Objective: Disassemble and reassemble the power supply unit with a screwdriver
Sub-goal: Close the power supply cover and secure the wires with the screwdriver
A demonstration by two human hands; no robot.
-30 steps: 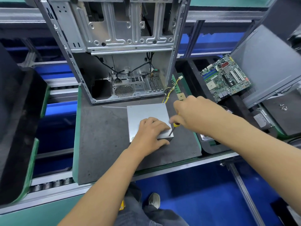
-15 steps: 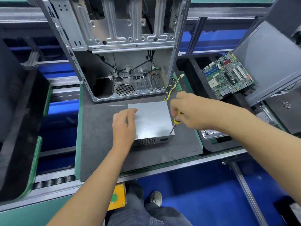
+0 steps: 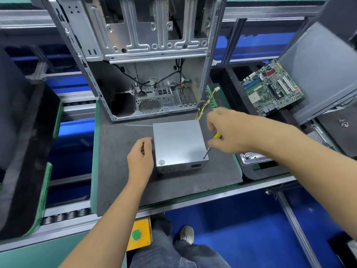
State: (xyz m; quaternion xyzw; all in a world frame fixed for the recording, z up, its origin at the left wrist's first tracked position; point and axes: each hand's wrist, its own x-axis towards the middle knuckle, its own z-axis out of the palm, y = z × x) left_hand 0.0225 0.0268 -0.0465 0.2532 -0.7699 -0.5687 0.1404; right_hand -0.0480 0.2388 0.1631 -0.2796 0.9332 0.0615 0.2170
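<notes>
Left hand slid off box top, fingers curled loose beside it. Right hand pinches screwdriver, tip on corner screw. Unscrewing likely next.

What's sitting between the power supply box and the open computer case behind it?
In the head view, mostly bare dark mat separates the power supply from the computer case; only its yellow and black wires rise there, at the right.

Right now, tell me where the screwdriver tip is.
In the head view, the screwdriver is in the right hand; its tip rests on the near right corner of the power supply unit's top.
</notes>
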